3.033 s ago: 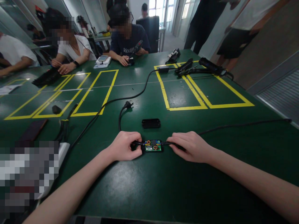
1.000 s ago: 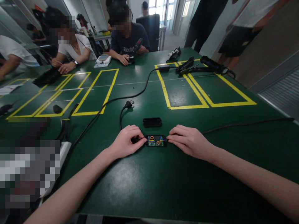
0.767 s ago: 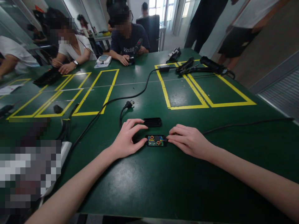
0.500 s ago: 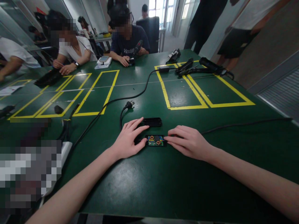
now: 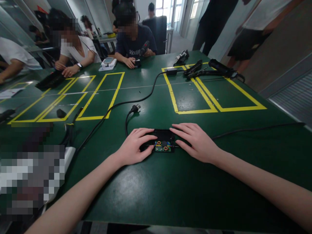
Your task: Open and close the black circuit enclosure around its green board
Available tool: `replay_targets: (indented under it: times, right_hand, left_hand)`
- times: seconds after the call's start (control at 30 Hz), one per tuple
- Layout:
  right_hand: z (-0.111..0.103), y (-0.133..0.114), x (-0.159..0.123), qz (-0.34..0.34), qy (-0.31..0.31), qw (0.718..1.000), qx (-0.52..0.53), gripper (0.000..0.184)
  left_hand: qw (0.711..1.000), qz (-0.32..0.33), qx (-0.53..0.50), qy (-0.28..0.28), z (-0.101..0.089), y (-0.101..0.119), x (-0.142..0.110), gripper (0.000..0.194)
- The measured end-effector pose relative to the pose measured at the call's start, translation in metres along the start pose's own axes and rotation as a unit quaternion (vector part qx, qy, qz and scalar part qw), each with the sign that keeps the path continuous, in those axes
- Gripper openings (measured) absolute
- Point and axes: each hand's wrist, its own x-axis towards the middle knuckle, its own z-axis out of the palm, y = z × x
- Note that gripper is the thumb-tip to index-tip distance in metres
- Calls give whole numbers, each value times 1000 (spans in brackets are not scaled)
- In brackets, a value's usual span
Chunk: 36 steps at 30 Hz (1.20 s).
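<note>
A small black housing with a green circuit board (image 5: pixel 162 147) in it lies open on the green table. Two copper-coloured coils show on the board, and black cable runs out at both ends. Just behind it is a black plastic cover (image 5: pixel 163 134), held between the fingers of both hands. My left hand (image 5: pixel 136 144) has its fingers on the cover's left end, its thumb beside the housing. The fingers of my right hand (image 5: pixel 197 141) touch the cover's right end, the thumb lower near the cable. Whether the cover touches the housing cannot be told.
A black power plug (image 5: pixel 135 109) lies behind my left hand. A long black cable (image 5: pixel 117 105) crosses the table to a black adapter (image 5: pixel 171 71). Yellow tape (image 5: pixel 197 112) marks rectangles. Black tools (image 5: pixel 195 70) lie at the far right. Several people sit or stand beyond.
The black cover has moved nearer and slightly right, up against the board's far side. My right hand has left the housing's right end and moved up to the cover.
</note>
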Motion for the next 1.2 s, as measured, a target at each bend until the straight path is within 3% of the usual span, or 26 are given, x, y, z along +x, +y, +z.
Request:
replay_targets:
  times: [0.1,0.37,0.63,0.93,1.2]
  right_hand:
    - [2,2,0,-18,-15,1000,20,41]
    - [1,4,-4,-76,16,994,78,43]
    - [-3,4,-4,-94,28,993,69,43]
    - [-4,3,-4,-109,38,991,63,41]
    - [-6,3,-4,-106,44,991,74,42]
  left_hand:
    - [1000,17,-10,16,0,1,-1,26]
    - [999,39,-20,24,1,-1,0,20]
    - [997,48,-21,58,3,-4,-3,27]
    - [992,80,-39,88,3,-2,0,22]
    - [992,90,-36,75,4,-4,-2,17]
